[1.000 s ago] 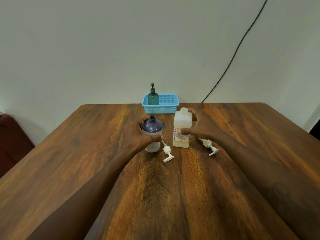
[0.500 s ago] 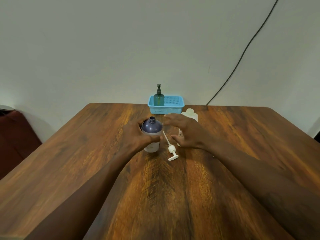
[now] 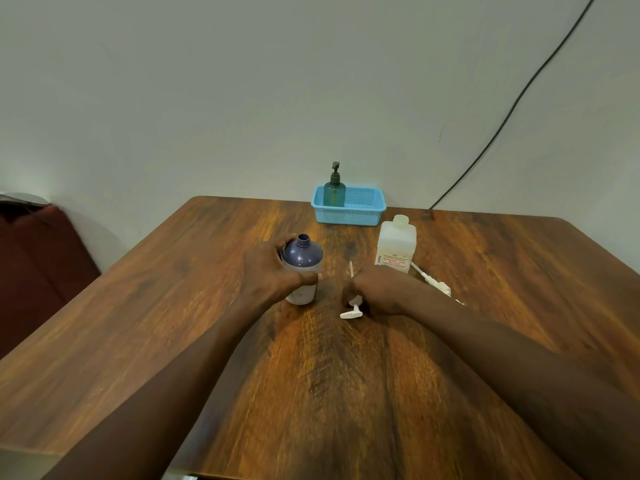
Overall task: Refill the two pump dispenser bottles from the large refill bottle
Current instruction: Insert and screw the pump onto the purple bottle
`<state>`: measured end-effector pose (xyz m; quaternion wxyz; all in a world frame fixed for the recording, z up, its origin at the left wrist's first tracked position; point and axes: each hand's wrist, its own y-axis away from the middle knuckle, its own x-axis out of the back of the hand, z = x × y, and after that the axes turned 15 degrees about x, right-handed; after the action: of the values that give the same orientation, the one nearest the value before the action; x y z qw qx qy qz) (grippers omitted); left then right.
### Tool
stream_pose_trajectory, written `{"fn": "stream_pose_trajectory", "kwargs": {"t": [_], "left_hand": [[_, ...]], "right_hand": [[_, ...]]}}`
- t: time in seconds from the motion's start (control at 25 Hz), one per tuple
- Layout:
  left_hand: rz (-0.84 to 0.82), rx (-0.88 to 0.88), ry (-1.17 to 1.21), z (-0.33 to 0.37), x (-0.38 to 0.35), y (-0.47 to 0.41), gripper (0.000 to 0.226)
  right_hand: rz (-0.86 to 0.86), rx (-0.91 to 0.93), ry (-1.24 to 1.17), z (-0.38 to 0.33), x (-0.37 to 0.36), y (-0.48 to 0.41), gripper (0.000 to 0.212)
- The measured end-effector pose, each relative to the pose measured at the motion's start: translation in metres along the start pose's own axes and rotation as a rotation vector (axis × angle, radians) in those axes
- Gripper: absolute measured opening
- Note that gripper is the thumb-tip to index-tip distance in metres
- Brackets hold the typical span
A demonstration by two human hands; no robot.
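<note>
Fingers of the left hand (image 3: pixel 270 273) curled round the purple bottle (image 3: pixel 304 259), the thumb pressed across its pale lower front, and held it upright on the wooden table (image 3: pixel 311 393) with its threaded neck open and no pump fitted. Just to the right, the right hand (image 3: pixel 375 292) lay knuckles-up on the table with its fingers closed round a white pump (image 3: pixel 351 311). The nozzle head stuck out on the near side against the wood, and the thin dip tube poked out beyond the knuckles. How firmly the fingertips pinched the collar could not be told, since the back of the hand hid them. Behind that hand stood the large refill bottle (image 3: pixel 396 244), upright, translucent white with a red-lettered label and a pale top. It stood clear of both hands and near the front right corner of a blue basket (image 3: pixel 349 213). A second white pump (image 3: pixel 433 282) lay on the table beside the refill bottle, partly hidden by the right forearm. Inside the basket, at its left end, stood a green pump dispenser (image 3: pixel 334 192) with its dark pump on. A black cable (image 3: pixel 512 109) ran down the wall to the table's far edge.
</note>
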<state>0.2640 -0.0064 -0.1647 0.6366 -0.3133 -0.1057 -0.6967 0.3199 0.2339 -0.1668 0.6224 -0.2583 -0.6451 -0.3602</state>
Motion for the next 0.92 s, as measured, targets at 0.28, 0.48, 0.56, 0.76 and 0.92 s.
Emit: {"fn": "stream_pose_trajectory", "kwargs": {"t": [0.28,0.48,0.56,0.76,0.92], "left_hand": [[0.041,0.047,0.004,-0.001,0.002,0.003,0.072],[-0.049,0.045,-0.023,0.007,-0.004,0.003,0.078],[-0.06,0.043,-0.029,0.01,-0.007,0.003,0.08],[-0.033,0.054,-0.021,0.013,-0.01,0.003,0.081],[-0.048,0.057,-0.032,0.009,-0.01,0.002,0.079]], "right_hand": [[0.963,-0.055,-0.431,-0.01,0.053,0.004,0.028],[1.293,-0.072,-0.616,-0.025,0.093,0.001,0.034],[1.314,-0.072,-0.62,-0.027,0.099,0.002,0.034],[1.342,-0.077,-0.573,-0.028,0.102,0.008,0.036],[1.338,-0.062,-0.585,-0.025,0.104,0.009,0.036]]}}
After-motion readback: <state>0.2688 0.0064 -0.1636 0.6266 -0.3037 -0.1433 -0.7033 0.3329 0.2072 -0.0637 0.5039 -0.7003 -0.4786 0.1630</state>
